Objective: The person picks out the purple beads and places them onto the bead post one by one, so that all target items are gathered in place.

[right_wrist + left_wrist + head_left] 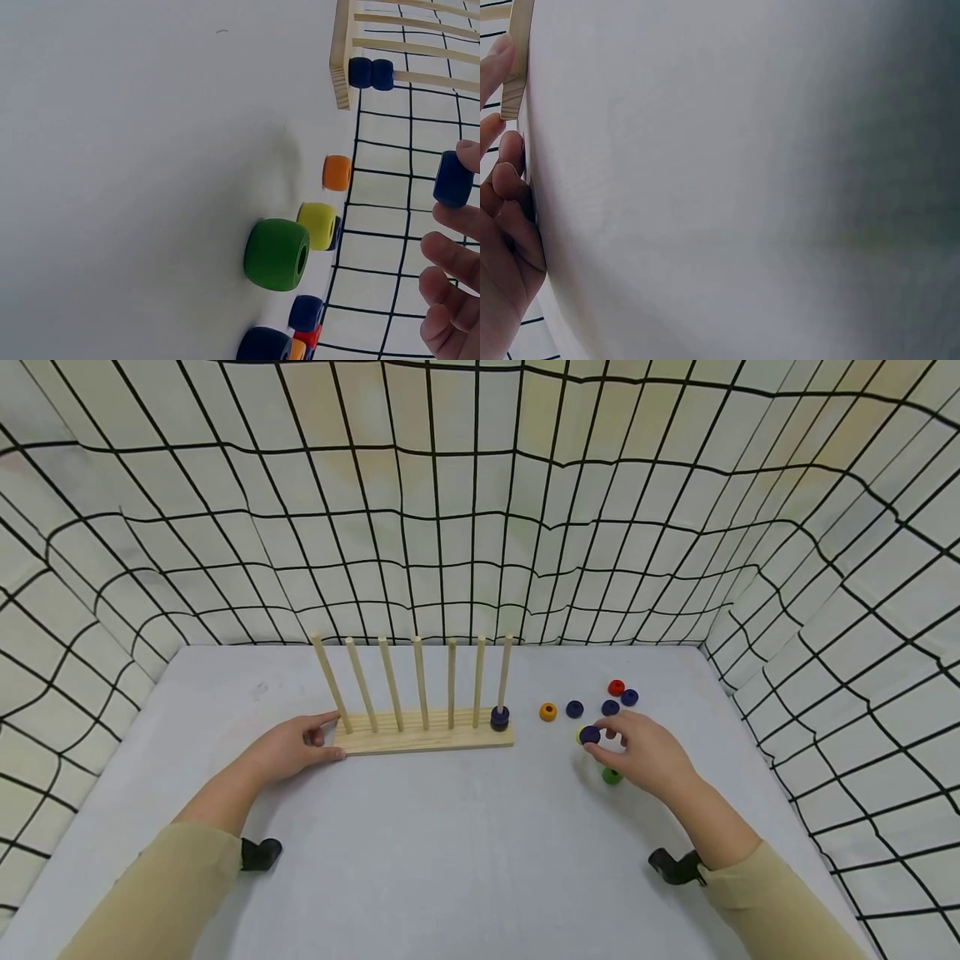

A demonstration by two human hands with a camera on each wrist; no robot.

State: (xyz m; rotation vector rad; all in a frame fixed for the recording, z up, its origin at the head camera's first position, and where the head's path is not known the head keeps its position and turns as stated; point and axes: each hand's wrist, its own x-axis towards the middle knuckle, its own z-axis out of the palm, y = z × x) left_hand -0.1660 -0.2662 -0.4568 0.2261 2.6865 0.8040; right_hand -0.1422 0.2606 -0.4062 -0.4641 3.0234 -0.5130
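Observation:
A wooden peg rack (427, 742) with a row of upright pegs stands on the white table. Two dark blue beads (499, 718) are stacked on its rightmost peg. My left hand (291, 749) holds the rack's left end, thumb at the front edge and forefinger behind. To the right of the rack, my right hand (651, 755) pinches another dark blue bead (454, 179) between thumb and fingers, lifted off the table. Beneath it in the head view, a yellow bead (317, 226) is mostly covered. A green bead (612, 776) lies just below that hand.
An orange bead (548, 712), a red bead (617, 687) and several loose blue beads (574, 709) lie right of the rack. A second orange bead (298, 349) shows in the right wrist view. Black netting (472, 518) over white walls encloses the table's back and sides.

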